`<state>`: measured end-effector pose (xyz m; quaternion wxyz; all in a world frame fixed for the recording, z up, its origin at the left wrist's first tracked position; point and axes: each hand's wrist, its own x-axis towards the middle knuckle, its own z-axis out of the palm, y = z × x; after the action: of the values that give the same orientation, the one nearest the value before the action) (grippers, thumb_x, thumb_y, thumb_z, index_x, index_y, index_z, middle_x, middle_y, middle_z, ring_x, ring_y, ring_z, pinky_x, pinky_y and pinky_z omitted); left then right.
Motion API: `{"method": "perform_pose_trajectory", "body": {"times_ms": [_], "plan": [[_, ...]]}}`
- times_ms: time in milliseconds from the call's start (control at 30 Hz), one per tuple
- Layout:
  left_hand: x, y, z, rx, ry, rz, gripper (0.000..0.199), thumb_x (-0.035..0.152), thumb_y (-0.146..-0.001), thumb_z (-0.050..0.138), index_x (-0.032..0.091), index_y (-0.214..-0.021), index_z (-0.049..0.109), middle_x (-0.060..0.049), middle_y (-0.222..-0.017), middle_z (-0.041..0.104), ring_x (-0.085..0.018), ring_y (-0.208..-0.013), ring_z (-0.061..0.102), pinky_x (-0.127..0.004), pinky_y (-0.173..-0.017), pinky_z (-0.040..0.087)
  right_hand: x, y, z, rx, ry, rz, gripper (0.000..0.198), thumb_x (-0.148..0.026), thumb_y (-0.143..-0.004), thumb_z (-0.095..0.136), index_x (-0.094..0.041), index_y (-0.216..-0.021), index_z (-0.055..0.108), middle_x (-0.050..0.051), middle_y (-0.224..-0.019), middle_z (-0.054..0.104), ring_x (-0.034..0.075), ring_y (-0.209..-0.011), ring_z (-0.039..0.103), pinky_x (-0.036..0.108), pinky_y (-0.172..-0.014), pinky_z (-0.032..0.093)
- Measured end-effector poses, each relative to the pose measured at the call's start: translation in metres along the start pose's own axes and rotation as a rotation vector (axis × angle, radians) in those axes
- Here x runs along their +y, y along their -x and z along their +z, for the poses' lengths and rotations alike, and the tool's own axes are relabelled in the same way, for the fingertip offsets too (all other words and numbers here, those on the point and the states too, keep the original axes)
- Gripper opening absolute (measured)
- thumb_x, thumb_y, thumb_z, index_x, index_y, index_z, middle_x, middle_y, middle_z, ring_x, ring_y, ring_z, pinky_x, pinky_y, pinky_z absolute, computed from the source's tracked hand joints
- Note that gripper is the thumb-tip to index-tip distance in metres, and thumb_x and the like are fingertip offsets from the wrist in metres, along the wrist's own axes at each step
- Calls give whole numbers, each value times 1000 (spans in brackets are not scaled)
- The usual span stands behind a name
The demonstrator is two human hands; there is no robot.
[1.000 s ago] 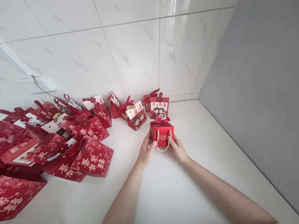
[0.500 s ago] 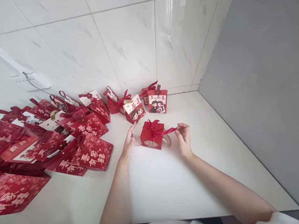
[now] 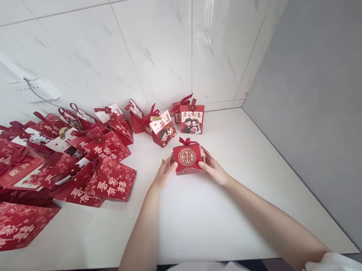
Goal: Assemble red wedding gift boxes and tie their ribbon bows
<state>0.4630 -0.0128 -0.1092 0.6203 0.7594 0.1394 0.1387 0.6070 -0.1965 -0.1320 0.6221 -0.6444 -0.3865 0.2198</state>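
Observation:
A small red gift box point(image 3: 187, 159) with a round gold emblem on its front is gripped from both sides. My left hand point(image 3: 163, 173) closes on its left side, thumb on the front corner. On the opposite side my right hand point(image 3: 214, 168) holds it the same way. A red ribbon bow point(image 3: 187, 141) sits on top of the box, and twisted cord loops show at its sides, partly covered by my fingers. The front face is tilted up toward me. Behind it stands a white and red box point(image 3: 163, 129) with two cartoon figures.
Many red boxes point(image 3: 111, 178) with ribbon handles crowd the left of the white table point(image 3: 207, 225). Against the tiled wall point(image 3: 158, 49) stands another couple-print box point(image 3: 192, 120). A grey panel point(image 3: 317, 112) borders the right side. A cable runs from a wall socket point(image 3: 33, 89).
My right hand has let go of the ribbon end and taken the box's right side. My left hand has closed on the left side. The box is now tipped, its emblem facing me.

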Motion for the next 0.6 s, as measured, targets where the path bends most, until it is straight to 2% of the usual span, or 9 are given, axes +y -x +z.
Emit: {"method": "perform_pose_trajectory", "body": {"times_ms": [33,67,100,200,267,467,600], "plan": [[0,-1,3,33,-50,-9,59,56,-88,51,27,-139,50,-6,-143,52,-33,-139,38,-56,-119,-5,-1,-1,-1,-6,-34,0,72,-61,-84,58,-27,-144,42,7,-140,53,32,-134,43,54,-113,32],[0,-1,5,67,-75,-14,59,58,-88,49,27,-138,51,-6,-142,53,-33,-139,38,-56,-119,-6,-1,-1,-1,-22,-47,-3,68,-62,-86,55,-26,-143,43,7,-141,53,32,-134,43,52,-112,33],[-1,-1,7,83,-70,-16,60,59,-88,49,26,-138,51,-6,-141,54,-33,-138,40,-56,-120,-1,-1,-1,-1,-30,-48,-9,66,-62,-87,53,-26,-142,45,7,-141,53,32,-134,43,51,-112,34],[-3,0,9,38,61,-1,64,58,-86,53,21,-139,49,-9,-141,53,-32,-135,43,-49,-116,27,-1,0,1,-29,-38,-17,64,-64,-88,49,-26,-140,48,6,-141,53,32,-133,44,49,-113,34],[-4,0,10,7,134,14,65,55,-87,54,20,-140,47,-10,-143,52,-31,-135,44,-45,-112,36,0,1,2,-34,-35,-23,64,-64,-88,49,-25,-140,48,6,-141,53,32,-132,45,48,-112,35],[-7,1,9,-7,191,21,60,49,-88,56,19,-139,47,-11,-141,53,-31,-132,48,-45,-108,39,4,4,2,-74,-72,-57,60,-57,-92,48,-25,-142,42,7,-144,49,29,-133,44,47,-113,34],[-10,1,10,-19,227,52,59,47,-86,59,18,-136,47,-12,-138,55,-30,-132,47,-44,-109,38,9,7,2,-47,-100,-46,73,-56,-88,56,-26,-148,28,9,-147,45,30,-133,44,48,-110,38]]}}
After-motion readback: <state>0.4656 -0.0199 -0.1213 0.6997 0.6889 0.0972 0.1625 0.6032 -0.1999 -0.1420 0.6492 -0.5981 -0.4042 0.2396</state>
